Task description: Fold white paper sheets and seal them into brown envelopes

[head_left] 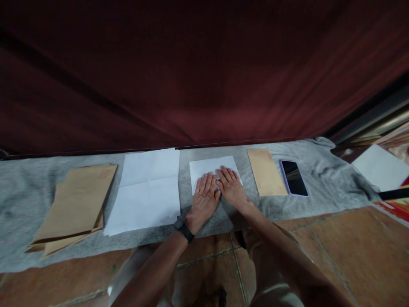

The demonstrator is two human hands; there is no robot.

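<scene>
A folded sheet of white paper (204,165) lies on the grey cloth in front of me. My left hand (204,197) rests flat on its lower part, fingers stretched out, with a dark watch on the wrist. Beside it, my right hand (232,187) presses flat on the same paper, its fingers spread a little. The thumbs meet near the middle, and both hands cover the paper's near edge. Just right of my right hand lies a brown envelope (266,172). To the left is a stack of white paper sheets (148,194) with a crease across the top one.
A pile of brown envelopes (78,198) lies at the left on the grey cloth (332,179). A phone (294,178) in a purple case sits right of the single envelope. Dark red fabric (204,85) rises behind. More white paper (383,168) is at the far right.
</scene>
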